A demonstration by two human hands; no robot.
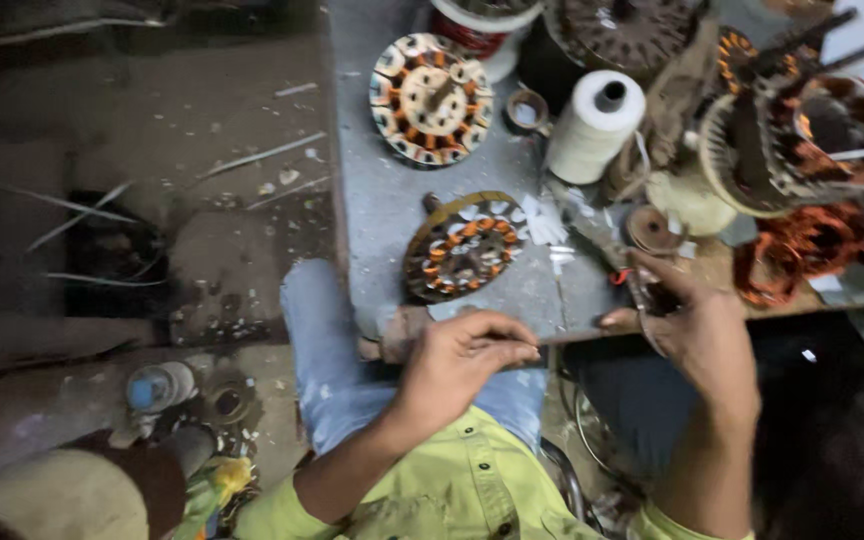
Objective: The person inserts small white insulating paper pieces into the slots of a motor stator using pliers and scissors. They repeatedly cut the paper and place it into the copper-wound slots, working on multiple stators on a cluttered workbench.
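With the left hand (462, 360) pinching a thin wire and the right hand (697, 330) gripping a small tool, a hard tug could likely snap the wire or knock the near stator (462, 247) off the crowded tabletop (382, 200).

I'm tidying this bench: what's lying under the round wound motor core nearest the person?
The motor core lies flat on the grey bench top, with white paper scraps beside its right edge. Whatever sits directly beneath it is covered.
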